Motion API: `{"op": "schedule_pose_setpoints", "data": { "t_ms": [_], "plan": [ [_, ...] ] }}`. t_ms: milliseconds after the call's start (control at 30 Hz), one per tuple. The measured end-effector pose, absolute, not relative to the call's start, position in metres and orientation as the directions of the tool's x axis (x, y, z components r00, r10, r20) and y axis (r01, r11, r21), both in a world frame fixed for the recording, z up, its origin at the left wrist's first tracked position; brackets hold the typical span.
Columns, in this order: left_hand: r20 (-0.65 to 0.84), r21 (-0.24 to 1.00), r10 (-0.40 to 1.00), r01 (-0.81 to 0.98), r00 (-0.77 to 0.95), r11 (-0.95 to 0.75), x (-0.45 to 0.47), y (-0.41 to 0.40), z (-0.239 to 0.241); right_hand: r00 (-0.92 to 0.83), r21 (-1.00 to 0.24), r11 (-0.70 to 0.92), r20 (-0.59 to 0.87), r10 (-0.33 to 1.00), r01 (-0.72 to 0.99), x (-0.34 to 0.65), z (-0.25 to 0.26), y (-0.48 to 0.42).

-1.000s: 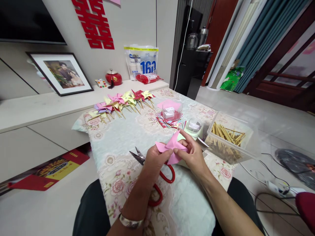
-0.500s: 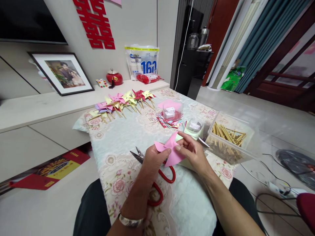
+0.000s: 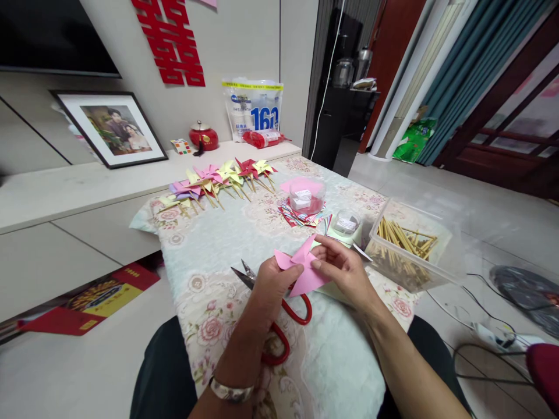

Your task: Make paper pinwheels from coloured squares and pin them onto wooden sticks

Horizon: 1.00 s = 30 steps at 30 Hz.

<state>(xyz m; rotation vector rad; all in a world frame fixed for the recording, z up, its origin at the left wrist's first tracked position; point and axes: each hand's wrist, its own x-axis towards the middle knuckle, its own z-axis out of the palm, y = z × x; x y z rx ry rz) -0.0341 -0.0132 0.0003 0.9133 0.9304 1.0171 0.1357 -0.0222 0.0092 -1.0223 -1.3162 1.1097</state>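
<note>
A pink paper pinwheel with folded blades is held between my two hands, above the near part of the table. My left hand pinches it from the left, thumb near the centre. From the right, my right hand grips it with thumb and fingers; the fingers behind the paper are partly hidden. Below my left hand lie scissors with red handles, their blades parted and pointing to the far left. Pale green paper lies under and beyond my right hand.
Several finished pinwheels on sticks lie along the table's far left. A clear tub sits on patterned paper squares, with a small round container nearby. On the right stands a plastic box of short sticks. The tablecloth is floral.
Almost nothing differs. Both hands keep their hold on the pink pinwheel, which has shifted very slightly.
</note>
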Motion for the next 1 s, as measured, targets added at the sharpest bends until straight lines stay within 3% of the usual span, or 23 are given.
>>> {"op": "schedule_pose_setpoints", "data": {
  "t_ms": [133, 300, 500, 700, 867, 1000],
  "plan": [
    [-0.207, 0.886, 0.951, -0.367, 0.231, 0.282, -0.036, -0.014, 0.008, -0.139, -0.931, 0.347, 0.331, 0.933, 0.114, 0.149, 0.016, -0.022],
    [-0.252, 0.85, 0.939, -0.409, 0.235, 0.331, -0.039, -0.014, 0.015, -0.217, -0.875, 0.463, 0.428, 0.877, 0.143, 0.158, 0.024, -0.024],
    [-0.194, 0.865, 0.951, -0.415, 0.243, 0.282, -0.041, -0.014, 0.018, -0.345, -0.823, 0.495, 0.394, 0.852, 0.279, 0.16, 0.028, -0.025],
    [-0.177, 0.857, 0.949, -0.433, 0.262, 0.279, -0.042, -0.016, 0.022, -0.336, -0.873, 0.449, 0.372, 0.866, 0.191, 0.16, 0.027, -0.024],
    [-0.2, 0.872, 0.941, -0.388, 0.272, 0.298, -0.041, -0.015, 0.024, -0.248, -0.954, 0.258, 0.216, 0.944, 0.15, 0.155, 0.021, -0.024],
    [-0.203, 0.896, 0.94, -0.335, 0.272, 0.291, -0.039, -0.013, 0.021, -0.238, -0.987, 0.16, 0.149, 0.96, 0.025, 0.15, 0.016, -0.024]
  ]
}}
